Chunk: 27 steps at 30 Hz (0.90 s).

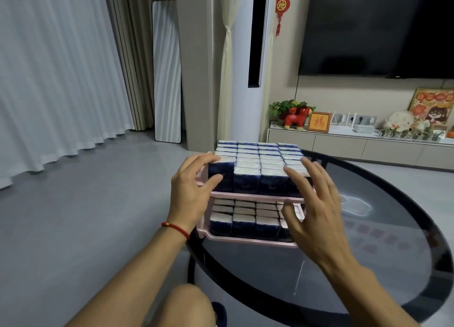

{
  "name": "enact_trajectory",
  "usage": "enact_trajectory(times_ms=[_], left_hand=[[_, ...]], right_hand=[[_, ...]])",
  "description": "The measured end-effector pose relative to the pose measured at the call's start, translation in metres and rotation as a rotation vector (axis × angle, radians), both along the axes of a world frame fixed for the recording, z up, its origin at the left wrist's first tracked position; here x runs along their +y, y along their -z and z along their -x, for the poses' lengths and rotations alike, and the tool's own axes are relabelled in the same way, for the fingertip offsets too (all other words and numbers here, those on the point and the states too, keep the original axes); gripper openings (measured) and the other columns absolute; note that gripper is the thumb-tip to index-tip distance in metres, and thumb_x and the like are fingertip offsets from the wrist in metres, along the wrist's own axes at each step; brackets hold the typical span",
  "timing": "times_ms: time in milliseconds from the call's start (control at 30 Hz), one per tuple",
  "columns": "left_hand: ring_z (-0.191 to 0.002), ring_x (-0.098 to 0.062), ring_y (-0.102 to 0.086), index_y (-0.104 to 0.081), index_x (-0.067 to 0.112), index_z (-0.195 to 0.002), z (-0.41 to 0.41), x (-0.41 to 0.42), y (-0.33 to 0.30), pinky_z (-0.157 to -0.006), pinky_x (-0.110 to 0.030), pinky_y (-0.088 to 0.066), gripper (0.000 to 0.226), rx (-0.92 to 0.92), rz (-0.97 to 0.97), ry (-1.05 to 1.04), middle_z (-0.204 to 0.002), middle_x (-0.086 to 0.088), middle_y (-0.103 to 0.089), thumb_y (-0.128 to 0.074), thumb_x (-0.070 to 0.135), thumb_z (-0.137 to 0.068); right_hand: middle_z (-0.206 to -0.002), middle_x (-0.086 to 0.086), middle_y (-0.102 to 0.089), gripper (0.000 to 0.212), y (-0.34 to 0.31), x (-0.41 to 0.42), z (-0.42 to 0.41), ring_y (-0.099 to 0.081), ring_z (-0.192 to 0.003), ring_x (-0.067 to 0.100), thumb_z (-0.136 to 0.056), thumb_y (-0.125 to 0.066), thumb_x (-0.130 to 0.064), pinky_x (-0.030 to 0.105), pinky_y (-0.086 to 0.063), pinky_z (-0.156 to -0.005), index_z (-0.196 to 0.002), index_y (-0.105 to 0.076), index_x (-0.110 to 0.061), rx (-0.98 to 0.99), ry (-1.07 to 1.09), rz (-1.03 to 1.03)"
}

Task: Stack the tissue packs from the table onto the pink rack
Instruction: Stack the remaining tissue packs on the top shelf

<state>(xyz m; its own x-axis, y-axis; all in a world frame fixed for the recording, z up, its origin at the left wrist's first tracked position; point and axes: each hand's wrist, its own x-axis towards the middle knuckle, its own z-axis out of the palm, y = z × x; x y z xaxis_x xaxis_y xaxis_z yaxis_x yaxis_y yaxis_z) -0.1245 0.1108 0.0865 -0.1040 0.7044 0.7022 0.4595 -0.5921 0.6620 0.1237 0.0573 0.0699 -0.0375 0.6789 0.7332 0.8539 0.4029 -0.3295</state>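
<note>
Nearest, a bare knee [186, 304] is showing beside the round dark glass table [368, 265]. Further in, the pink rack [255, 197] is standing at the table's left edge, both tiers filled with tissue packs [258, 159]. The left hand [194, 184] is gripping the front-left pack on the upper tier; the right hand [314, 204] is hovering with fingers spread over the rack's right corner. Beyond, a TV cabinet [344, 143] and a television [378, 27] are lining the wall.

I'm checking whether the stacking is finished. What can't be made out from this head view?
- Rack's right end, both tiers: hidden behind the right hand.
- Left hand covers the near-left pack on the upper tier of the pink rack.
- Glass table: near edge cut off by the frame.
- Print on the tissue packs: too small.
</note>
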Motion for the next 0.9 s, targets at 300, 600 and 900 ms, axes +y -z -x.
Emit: enact_trajectory(times_ms=[300,600,900], left_hand=[[-0.122,0.003,-0.059,-0.075,0.018,-0.106,0.013,0.016,0.003,-0.101,-0.025,-0.055,0.035,0.112,-0.016,0.067,-0.130,0.001,-0.065,-0.084,-0.001,-0.078],[-0.132,-0.027,-0.048,-0.061,0.032,-0.140,0.000,0.010,-0.003,-0.106,-0.034,-0.039,0.057,0.499,-0.040,-0.034,-0.139,-0.005,-0.059,-0.079,0.036,-0.085],[-0.107,-0.025,-0.056,-0.075,0.027,-0.123,-0.016,0.014,-0.005,-0.082,-0.036,-0.054,0.041,0.439,-0.055,-0.151,-0.115,-0.002,-0.063,-0.084,0.030,-0.083]], right_hand=[[-0.157,0.012,-0.037,0.071,-0.002,0.015,-0.002,-0.023,-0.150,0.038,-0.090,-0.054,-0.044,0.057,-0.033,-0.117,-0.157,-0.031,-0.039,-0.224,0.144,0.121],[-0.164,0.005,-0.033,0.067,-0.006,0.021,0.004,-0.027,-0.153,0.029,-0.092,-0.041,-0.052,0.056,-0.013,-0.125,-0.155,-0.037,-0.030,-0.380,0.177,0.079],[-0.167,0.004,-0.025,0.070,-0.004,0.029,-0.004,-0.020,-0.154,0.028,-0.094,-0.036,-0.052,0.055,-0.014,-0.126,-0.161,-0.020,-0.037,-0.420,0.122,0.124]])
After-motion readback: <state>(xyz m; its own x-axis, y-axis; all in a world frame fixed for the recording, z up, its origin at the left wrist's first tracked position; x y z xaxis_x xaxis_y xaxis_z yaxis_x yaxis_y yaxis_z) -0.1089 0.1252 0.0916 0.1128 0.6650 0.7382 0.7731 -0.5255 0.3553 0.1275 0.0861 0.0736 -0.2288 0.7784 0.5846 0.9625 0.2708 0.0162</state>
